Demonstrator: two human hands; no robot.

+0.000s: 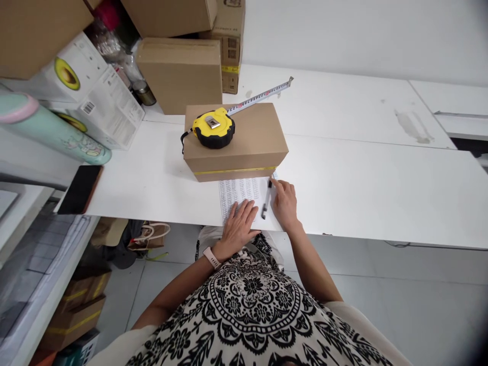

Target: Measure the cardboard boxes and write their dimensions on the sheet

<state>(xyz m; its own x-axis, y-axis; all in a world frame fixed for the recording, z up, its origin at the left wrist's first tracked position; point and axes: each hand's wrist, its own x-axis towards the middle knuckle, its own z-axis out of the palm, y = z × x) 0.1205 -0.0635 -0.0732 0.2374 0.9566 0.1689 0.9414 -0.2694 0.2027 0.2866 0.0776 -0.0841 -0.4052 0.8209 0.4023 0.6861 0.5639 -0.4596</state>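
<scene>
The blade (259, 98) of a tape measure (215, 131) is showing small black numerals and red marks; a paper sheet (239, 190) is carrying columns of print too tiny to read. A white carton (114, 113) is displaying a barcode (89, 107); a brown carton (232, 30) is bearing illegible printing.

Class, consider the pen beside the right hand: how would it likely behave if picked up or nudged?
The pen would probably feel light, since it is slim next to the right hand. It is likely stiff, as it looks straight along its length. Nudged sideways, it may roll, because it lies on its side and looks narrow.
</scene>
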